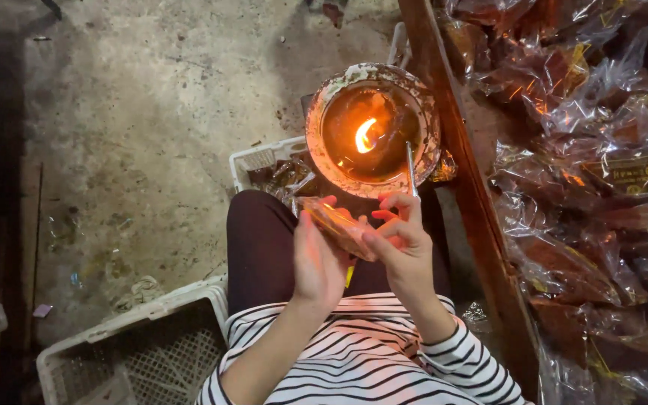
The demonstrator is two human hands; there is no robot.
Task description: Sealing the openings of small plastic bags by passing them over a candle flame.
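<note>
My left hand (316, 259) and my right hand (401, 240) hold a small clear plastic packet (337, 223) of brown food between them, just above my lap. My right hand also pinches a thin metal blade (411, 169) that points up toward the flame. Right in front of my hands stands a round, crusted metal pot (322, 105) with a small flame (365, 136) burning inside it.
A wooden plank edge (459, 157) runs along my right, with a heap of filled clear packets (594, 150) beyond it. A white plastic crate (136, 349) lies at lower left, another crate (253, 159) under the pot. Bare concrete floor (144, 112) spreads on the left.
</note>
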